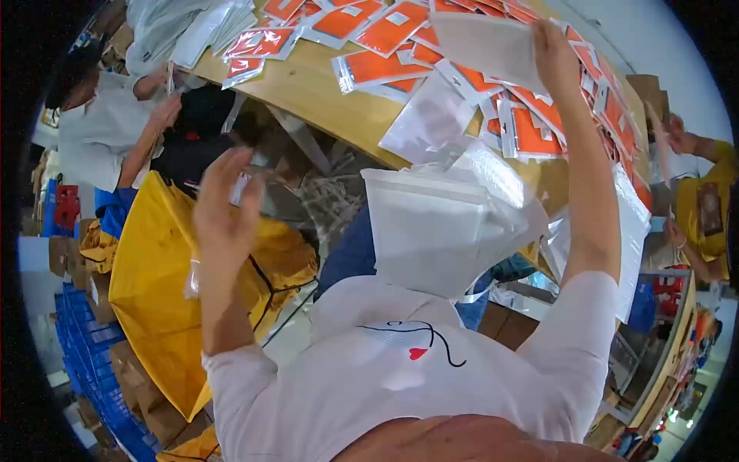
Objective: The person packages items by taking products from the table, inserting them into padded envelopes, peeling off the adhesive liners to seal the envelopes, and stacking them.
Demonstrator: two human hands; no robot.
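1 left hand (225, 199) blurred, right hand (552, 58) partly hiding pale sheet (486, 48)

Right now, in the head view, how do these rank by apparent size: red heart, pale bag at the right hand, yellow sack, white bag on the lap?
1. Yellow sack, though partly hidden
2. White bag
3. Pale bag
4. Red heart
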